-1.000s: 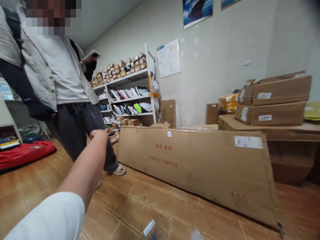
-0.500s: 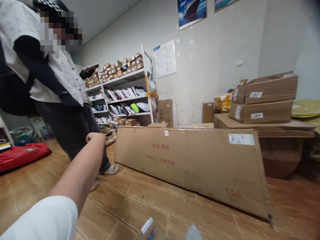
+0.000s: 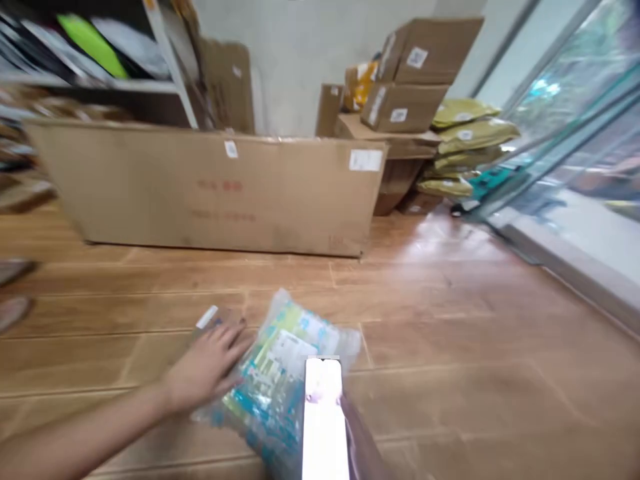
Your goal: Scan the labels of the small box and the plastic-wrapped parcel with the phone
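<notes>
My left hand (image 3: 207,365) reaches down to the floor, fingers spread, and lies on the left edge of a clear plastic-wrapped package (image 3: 280,373) with blue and green contents. A small brown box with a white label (image 3: 209,317) sits just beyond my fingertips. My right hand (image 3: 361,437) is blurred at the bottom edge. It holds a phone (image 3: 324,419) with a bright white screen over the near end of the package.
A long flat cardboard box (image 3: 210,190) stands on edge on the wooden floor (image 3: 450,347). Behind it are stacked cartons (image 3: 405,87), yellow mail bags (image 3: 465,133) and a shelf (image 3: 90,73). A glass door and its sill (image 3: 565,267) run along the right. Another person's sandalled foot (image 3: 13,310) shows at the left edge.
The view swung down and to the right. My left arm dropped from stretched forward to the package on the floor. The phone came into view, and the standing person left it except for a foot.
</notes>
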Action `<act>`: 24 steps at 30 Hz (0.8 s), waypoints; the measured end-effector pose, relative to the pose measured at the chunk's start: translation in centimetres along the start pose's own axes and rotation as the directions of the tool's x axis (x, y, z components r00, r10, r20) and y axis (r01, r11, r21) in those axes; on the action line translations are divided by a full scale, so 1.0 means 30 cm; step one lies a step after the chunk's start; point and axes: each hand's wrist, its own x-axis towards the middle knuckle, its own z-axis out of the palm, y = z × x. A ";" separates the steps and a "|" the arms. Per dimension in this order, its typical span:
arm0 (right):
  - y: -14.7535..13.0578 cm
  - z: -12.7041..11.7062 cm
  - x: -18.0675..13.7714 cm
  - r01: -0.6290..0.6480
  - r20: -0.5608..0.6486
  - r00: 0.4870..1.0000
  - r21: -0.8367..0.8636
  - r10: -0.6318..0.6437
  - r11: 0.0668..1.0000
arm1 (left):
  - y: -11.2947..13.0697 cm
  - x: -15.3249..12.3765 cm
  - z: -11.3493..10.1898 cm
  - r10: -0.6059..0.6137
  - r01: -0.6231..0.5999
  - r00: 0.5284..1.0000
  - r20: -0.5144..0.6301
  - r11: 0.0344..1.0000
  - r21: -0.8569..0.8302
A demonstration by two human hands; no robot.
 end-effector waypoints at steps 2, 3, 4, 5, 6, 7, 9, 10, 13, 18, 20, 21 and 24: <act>-0.011 -0.050 -0.001 0.015 -0.066 0.998 -0.018 -0.016 1.000 | 0.128 -0.037 0.160 0.165 -0.159 0.985 0.056 0.982 -0.097; -0.014 -0.066 0.003 0.021 -0.096 0.995 -0.034 -0.024 0.999 | 0.171 -0.054 0.229 0.211 -0.199 0.973 0.096 0.973 -0.121; -0.015 -0.077 0.008 0.022 -0.128 0.991 -0.054 -0.028 0.998 | 0.198 -0.069 0.292 0.239 -0.224 0.963 0.126 0.967 -0.125; -0.015 -0.084 0.013 0.019 -0.165 0.986 -0.073 -0.031 0.997 | 0.210 -0.079 0.349 0.253 -0.240 0.958 0.133 0.965 -0.108; -0.013 -0.089 0.017 0.016 -0.200 0.979 -0.090 -0.034 0.996 | 0.209 -0.084 0.400 0.258 -0.251 0.960 0.109 0.965 -0.074; -0.009 -0.092 0.019 0.017 -0.225 0.974 -0.103 -0.040 0.995 | 0.197 -0.086 0.446 0.262 -0.261 0.964 0.055 0.965 -0.031; 0.001 -0.099 0.022 0.037 -0.244 0.967 -0.122 -0.066 0.992 | 0.156 -0.080 0.520 0.286 -0.282 0.954 -0.092 0.958 0.061; 0.006 -0.104 0.022 0.043 -0.245 0.967 -0.125 -0.073 0.991 | 0.132 -0.075 0.549 0.307 -0.296 0.940 -0.148 0.951 0.092; 0.018 -0.121 0.025 -0.008 -0.242 0.970 -0.100 -0.017 0.995 | 0.080 -0.063 0.601 0.384 -0.372 0.894 -0.233 0.923 0.093; 0.016 -0.142 0.034 -0.093 -0.256 0.963 -0.047 0.078 0.995 | 0.019 -0.042 0.597 0.445 -0.461 0.873 -0.202 0.886 -0.042; 0.011 -0.143 0.038 -0.095 -0.283 0.955 -0.020 0.085 0.995 | -0.031 -0.021 0.574 0.474 -0.492 0.867 -0.153 0.864 -0.111; 0.008 -0.143 0.039 -0.098 -0.299 0.950 -0.012 0.090 0.995 | -0.062 -0.009 0.560 0.494 -0.510 0.859 -0.135 0.849 -0.139; 0.004 -0.143 0.036 -0.124 -0.313 0.943 -0.011 0.114 0.992 | -0.164 0.029 0.522 0.511 -0.512 0.857 -0.069 0.830 -0.222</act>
